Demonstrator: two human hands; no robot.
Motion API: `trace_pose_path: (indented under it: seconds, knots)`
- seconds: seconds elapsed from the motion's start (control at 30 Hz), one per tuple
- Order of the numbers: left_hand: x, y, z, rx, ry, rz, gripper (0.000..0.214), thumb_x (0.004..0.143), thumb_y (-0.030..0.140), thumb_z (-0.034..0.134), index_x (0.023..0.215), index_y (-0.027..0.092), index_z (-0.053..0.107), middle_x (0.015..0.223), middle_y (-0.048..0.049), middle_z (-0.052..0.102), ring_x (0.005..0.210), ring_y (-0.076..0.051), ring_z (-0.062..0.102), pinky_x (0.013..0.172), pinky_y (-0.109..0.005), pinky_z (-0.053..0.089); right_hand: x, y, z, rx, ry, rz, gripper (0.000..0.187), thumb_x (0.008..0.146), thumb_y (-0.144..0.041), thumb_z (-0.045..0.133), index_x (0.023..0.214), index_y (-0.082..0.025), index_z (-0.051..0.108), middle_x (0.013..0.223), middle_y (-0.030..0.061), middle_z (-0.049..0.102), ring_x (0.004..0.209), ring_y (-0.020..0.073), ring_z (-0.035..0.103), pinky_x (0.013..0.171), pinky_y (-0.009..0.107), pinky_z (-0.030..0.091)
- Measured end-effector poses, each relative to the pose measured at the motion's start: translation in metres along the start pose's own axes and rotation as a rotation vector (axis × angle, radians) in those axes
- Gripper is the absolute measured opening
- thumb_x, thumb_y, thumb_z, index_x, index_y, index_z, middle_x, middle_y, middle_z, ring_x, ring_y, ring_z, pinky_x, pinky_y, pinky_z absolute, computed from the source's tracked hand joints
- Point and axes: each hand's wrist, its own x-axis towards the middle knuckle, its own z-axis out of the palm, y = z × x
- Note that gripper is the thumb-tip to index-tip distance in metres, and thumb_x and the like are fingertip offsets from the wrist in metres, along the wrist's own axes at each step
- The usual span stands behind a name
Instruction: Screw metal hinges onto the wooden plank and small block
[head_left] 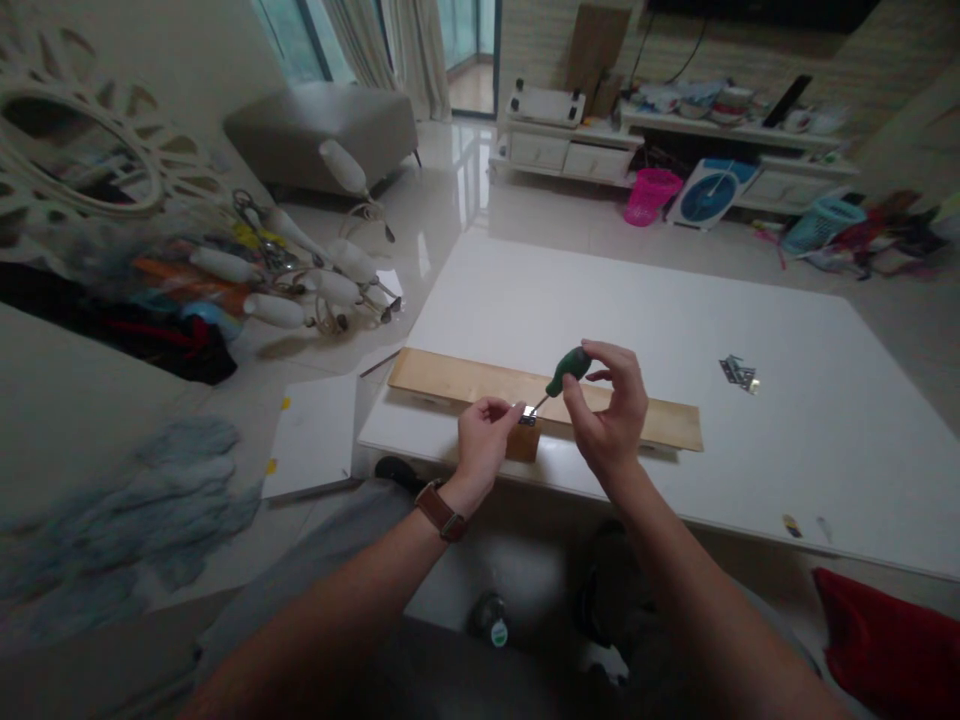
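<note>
My right hand [616, 405] grips a green and black screwdriver [568, 372] by its handle, thumb and fingertips closed round it. The shaft slants down to the left, and its tip meets a small shiny metal hinge [528, 414]. Thumb and fingers of my left hand [486, 432] pinch that hinge at its left side. Under it lies a long light-brown wooden board [465, 380], with a short brown wood piece [523, 444] at its near edge. Whether a screw sits under the tip is too small to tell.
The board rests on a large white panel [600, 290]. Several metal hinges [739, 374] lie on the panel to the right, and two small items [792, 525] near its front edge. A chandelier [330, 270] lies on the floor at left. Red fabric [885, 640] is at lower right.
</note>
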Motion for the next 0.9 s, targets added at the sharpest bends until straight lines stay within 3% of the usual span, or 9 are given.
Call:
trace_pose_path:
  seconds: [0.17, 0.3, 0.43, 0.57, 0.73, 0.9]
  knots:
    - [0.014, 0.025, -0.007, 0.110, -0.097, 0.130, 0.021, 0.075, 0.035, 0.086, 0.076, 0.016, 0.077, 0.075, -0.0047, 0.076, 0.070, -0.017, 0.066, 0.070, -0.029, 0.053, -0.002, 0.004, 0.003, 0.027, 0.027, -0.028, 0.037, 0.091, -0.019, 0.077, 0.125, -0.031, 0.067, 0.107, 0.0040, 0.069, 0.098, 0.0221, 0.067, 0.071, 0.035, 0.057]
    - [0.023, 0.043, -0.015, 0.270, -0.297, 0.267, 0.018, 0.092, 0.031, 0.071, 0.091, 0.017, 0.081, 0.093, -0.0087, 0.082, 0.077, -0.018, 0.072, 0.073, -0.031, 0.056, -0.009, 0.011, 0.004, 0.067, -0.010, 0.000, 0.042, 0.095, -0.019, 0.067, 0.136, -0.029, 0.062, 0.122, 0.0080, 0.073, 0.107, 0.0245, 0.072, 0.076, 0.039, 0.060]
    - [0.023, 0.055, -0.015, 0.384, -0.378, 0.422, 0.034, 0.095, 0.021, 0.068, 0.128, 0.020, 0.075, 0.128, -0.0130, 0.079, 0.106, -0.022, 0.076, 0.093, -0.037, 0.060, -0.012, 0.014, 0.002, 0.133, -0.072, 0.044, 0.045, 0.098, -0.020, 0.063, 0.141, -0.028, 0.058, 0.134, 0.0111, 0.073, 0.119, 0.0265, 0.073, 0.081, 0.041, 0.060]
    - [0.021, 0.058, -0.004, 0.306, -0.524, 0.497, 0.046, 0.095, 0.018, 0.071, 0.140, 0.025, 0.069, 0.146, -0.0126, 0.072, 0.133, -0.027, 0.069, 0.114, -0.047, 0.055, -0.011, 0.012, -0.001, 0.150, -0.107, 0.063, 0.044, 0.099, -0.020, 0.062, 0.142, -0.029, 0.058, 0.137, 0.0108, 0.072, 0.124, 0.0270, 0.071, 0.085, 0.042, 0.060]
    - [0.023, 0.062, 0.013, 0.187, -0.645, 0.528, 0.037, 0.096, 0.014, 0.068, 0.132, 0.025, 0.072, 0.136, -0.0094, 0.075, 0.130, -0.025, 0.071, 0.118, -0.043, 0.053, -0.009, 0.009, -0.002, 0.117, -0.130, 0.072, 0.043, 0.100, -0.021, 0.058, 0.142, -0.030, 0.057, 0.138, 0.0112, 0.072, 0.124, 0.0275, 0.071, 0.088, 0.045, 0.062]
    - [0.029, 0.059, 0.021, 0.220, -0.504, 0.560, 0.027, 0.088, 0.014, 0.078, 0.113, 0.022, 0.074, 0.112, -0.0063, 0.076, 0.105, -0.020, 0.073, 0.102, -0.037, 0.060, -0.005, 0.006, -0.007, 0.034, -0.150, 0.099, 0.043, 0.095, -0.026, 0.062, 0.138, -0.029, 0.059, 0.129, 0.0104, 0.072, 0.115, 0.0269, 0.071, 0.083, 0.043, 0.062]
